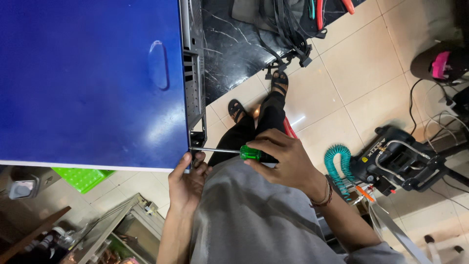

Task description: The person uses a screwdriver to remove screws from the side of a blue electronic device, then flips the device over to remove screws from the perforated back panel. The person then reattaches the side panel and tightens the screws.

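Observation:
A big blue computer case [88, 78] lies on its side and fills the upper left. Its grey metal rear panel [194, 73] faces right. My right hand [283, 159] grips a screwdriver with a green handle [251, 153]. The thin metal shaft [215, 150] points left, and its tip meets the lower corner of the rear panel. My left hand [188, 183] is under that corner, thumb against the blue side's edge, fingers by the panel. I am seated; my black trousers and sandalled feet [259, 105] show below.
A black marbled surface [234, 44] holds cables and red-handled pliers [320, 12] at the top. On the tiled floor to the right stand a black machine [400, 161] and a teal coiled hose [337, 164]. A green basket [80, 177] sits lower left.

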